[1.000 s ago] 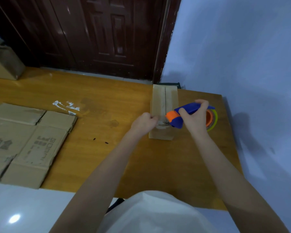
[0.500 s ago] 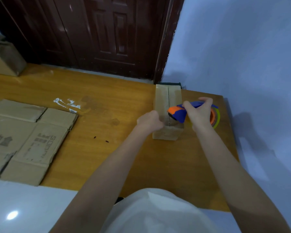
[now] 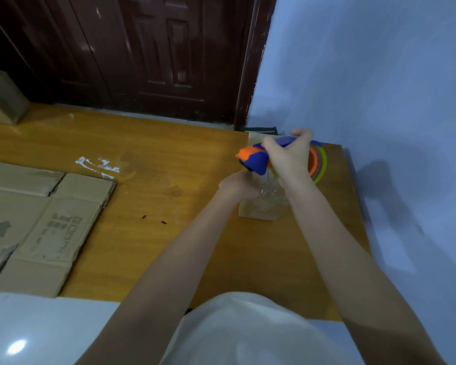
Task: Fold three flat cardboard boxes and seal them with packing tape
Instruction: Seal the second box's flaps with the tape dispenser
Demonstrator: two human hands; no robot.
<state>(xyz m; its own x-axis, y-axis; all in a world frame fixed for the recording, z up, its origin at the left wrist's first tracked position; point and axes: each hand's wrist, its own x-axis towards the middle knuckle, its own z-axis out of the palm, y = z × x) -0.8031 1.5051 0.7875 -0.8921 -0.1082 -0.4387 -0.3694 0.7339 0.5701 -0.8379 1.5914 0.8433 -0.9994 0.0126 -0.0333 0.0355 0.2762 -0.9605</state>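
Against the blue wall, on the wooden worktop [image 3: 148, 233], a small folded box [image 3: 258, 212] is steadied by the left hand [image 3: 237, 184], pinching a tape end, while a tape dispenser [image 3: 258, 159] is gripped above it by the right hand [image 3: 287, 159] for sealing.

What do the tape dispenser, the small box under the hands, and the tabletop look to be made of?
Tape dispenser: apparently moulded plastic, opaque blue and orange, smooth. Small box: brown cardboard, matte, with glossy clear tape crinkled over it. Tabletop: wood or wood-look laminate, with orange-brown grain streaks and a slight sheen; which cannot be told.
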